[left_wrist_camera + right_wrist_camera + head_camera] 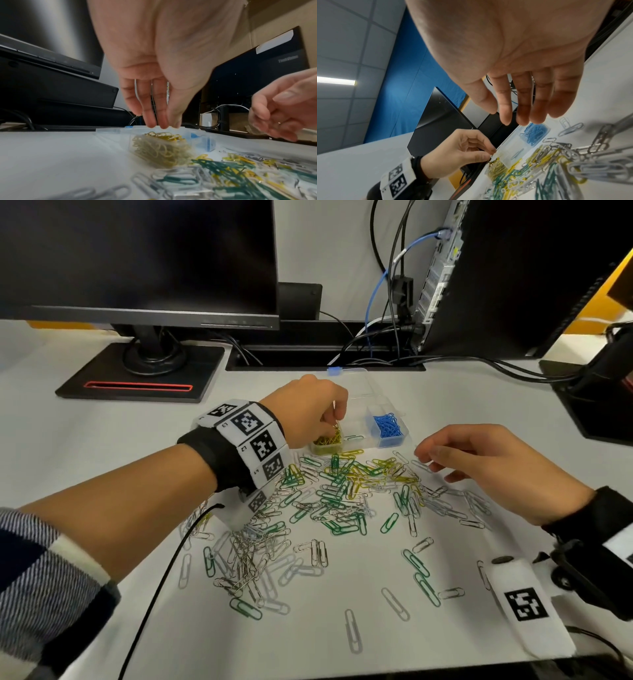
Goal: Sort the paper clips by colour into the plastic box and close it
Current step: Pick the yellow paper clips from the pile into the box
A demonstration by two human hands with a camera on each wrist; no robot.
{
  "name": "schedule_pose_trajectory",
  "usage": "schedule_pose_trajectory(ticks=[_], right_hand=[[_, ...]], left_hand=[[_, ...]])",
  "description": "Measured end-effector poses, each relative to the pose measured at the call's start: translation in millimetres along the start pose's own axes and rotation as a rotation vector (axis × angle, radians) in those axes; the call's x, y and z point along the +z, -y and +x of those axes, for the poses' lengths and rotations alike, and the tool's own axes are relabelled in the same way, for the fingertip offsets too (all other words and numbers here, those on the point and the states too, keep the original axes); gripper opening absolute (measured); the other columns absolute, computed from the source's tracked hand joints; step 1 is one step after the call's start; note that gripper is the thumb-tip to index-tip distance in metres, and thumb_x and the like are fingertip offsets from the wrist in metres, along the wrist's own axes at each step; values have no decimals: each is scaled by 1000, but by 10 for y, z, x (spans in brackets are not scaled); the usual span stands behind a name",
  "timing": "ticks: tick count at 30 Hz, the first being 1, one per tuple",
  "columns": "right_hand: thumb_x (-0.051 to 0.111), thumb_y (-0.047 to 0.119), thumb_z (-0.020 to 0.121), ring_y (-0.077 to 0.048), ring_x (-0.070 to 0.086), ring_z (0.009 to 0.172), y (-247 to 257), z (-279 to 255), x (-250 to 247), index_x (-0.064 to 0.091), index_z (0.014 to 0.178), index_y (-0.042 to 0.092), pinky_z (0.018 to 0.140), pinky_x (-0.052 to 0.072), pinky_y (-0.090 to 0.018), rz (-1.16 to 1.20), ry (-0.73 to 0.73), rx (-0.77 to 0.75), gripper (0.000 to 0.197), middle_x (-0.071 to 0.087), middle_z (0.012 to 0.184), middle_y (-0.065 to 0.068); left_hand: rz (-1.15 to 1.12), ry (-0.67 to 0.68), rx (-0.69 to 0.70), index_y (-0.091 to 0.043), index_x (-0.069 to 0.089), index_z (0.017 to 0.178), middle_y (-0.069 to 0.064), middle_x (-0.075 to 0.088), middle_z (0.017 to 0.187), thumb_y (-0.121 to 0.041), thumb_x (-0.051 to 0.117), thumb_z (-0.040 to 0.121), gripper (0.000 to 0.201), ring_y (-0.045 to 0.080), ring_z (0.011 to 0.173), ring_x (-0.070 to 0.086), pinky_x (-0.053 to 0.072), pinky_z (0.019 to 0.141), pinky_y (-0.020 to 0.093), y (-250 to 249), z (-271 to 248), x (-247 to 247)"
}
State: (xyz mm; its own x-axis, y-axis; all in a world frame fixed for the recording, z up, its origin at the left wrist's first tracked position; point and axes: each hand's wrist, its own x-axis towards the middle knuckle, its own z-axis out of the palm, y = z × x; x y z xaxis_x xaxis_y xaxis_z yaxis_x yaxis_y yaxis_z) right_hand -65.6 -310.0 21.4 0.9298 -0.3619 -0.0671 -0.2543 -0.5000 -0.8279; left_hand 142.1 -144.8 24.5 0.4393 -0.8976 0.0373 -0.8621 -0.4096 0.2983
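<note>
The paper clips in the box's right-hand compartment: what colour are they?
Blue. The paper clips in the plastic box show best in the head view.

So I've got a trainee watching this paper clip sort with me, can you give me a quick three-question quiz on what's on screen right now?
1. True or false: the plastic box has its lid shut.
2. Which colour fills the box's right-hand compartment: A green, B blue, C silver?
3. Fill in: the left hand is over the compartment holding ______ clips.

Key
1. False: the box stands open, lid swung back.
2. B: the blue clips fill it.
3. Yellow: its fingertips are at the yellow clips. The right hand hovers open over the loose pile, where green, yellow and silver clips remain unsorted.
</note>
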Motion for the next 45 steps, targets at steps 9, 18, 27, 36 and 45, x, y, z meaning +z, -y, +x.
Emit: schedule_pose_trajectory(ticks=[9,18,27,36,45], right_hand=[[60,17,90,-7,56,78,35,281,27,71,94,25,65,39,-16,-546,-23,-19,14,64,89,8],[76,20,79,-10,57,77,91,527,152,68,89,26,68,43,-23,-672,169,45,14,64,86,5],[73,21,83,-5,54,69,118,560,134,71,90,24,63,41,-17,-635,168,-56,8,66,86,4],[74,22,81,-7,55,70,98,569,210,72,83,24,62,40,-18,-662,219,-84,4,66,80,4],[70,16,84,-7,63,68,86,569,31,70,81,19,66,46,-17,-513,145,-88,5,71,77,6]], left_hand=[[-34,-21,30,-19,72,100,-2,68,97,-4,49,89,29,14,89,61,51,85,33,-45,-126,-67],[162,79,76,-30,68,107,-3,66,108,-20,51,94,24,18,100,57,47,80,31,-280,-24,135],[254,82,62,-28,66,103,-3,64,106,-29,59,91,13,23,98,59,38,70,27,-282,66,206],[367,175,100,-21,61,99,4,59,103,-25,56,93,9,26,93,59,41,70,29,-424,172,232],[-284,69,-33,-17,60,87,-7,73,80,-19,58,93,7,9,76,64,52,76,29,-213,113,73]])
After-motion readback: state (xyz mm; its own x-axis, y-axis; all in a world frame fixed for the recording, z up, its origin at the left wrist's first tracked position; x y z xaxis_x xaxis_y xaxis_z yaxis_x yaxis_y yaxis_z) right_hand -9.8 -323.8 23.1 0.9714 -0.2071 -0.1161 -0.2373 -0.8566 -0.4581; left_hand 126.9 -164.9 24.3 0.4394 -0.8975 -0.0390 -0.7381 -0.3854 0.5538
